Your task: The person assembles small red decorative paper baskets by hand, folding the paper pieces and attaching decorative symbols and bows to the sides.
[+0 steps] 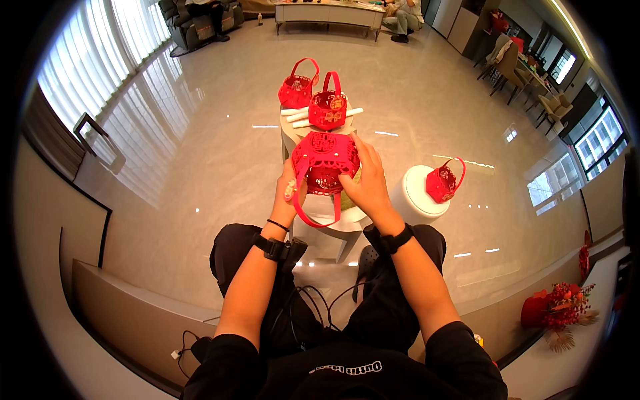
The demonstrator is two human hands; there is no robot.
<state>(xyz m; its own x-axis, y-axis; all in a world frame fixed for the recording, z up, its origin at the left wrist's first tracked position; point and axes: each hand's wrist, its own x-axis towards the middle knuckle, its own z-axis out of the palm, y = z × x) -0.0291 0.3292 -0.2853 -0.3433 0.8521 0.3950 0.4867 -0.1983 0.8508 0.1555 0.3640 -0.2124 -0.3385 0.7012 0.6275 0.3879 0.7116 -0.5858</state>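
Between my hands is a red cut-out felt basket (325, 143), tipped so that its patterned base faces up and away and its loop handle hangs toward me. My left hand (292, 193) grips its left side, close to a small gold-and-red ornament (290, 190). On the right side, my right hand (369, 179) holds it with the thumb in front and the fingers behind. Just beyond, a second red basket (327, 112) with a gold bow and a third red basket (293, 92) stand upright on a pale stool (288, 140), beside several white rolls (300, 121).
A white round bin (417, 193) at the right carries another red basket (440, 185). Black cables (313, 300) lie across my lap. Red flowers (567, 303) stand at the lower right. Two people sit at the back near a long white table (327, 15); chairs (513, 70) are at the far right.
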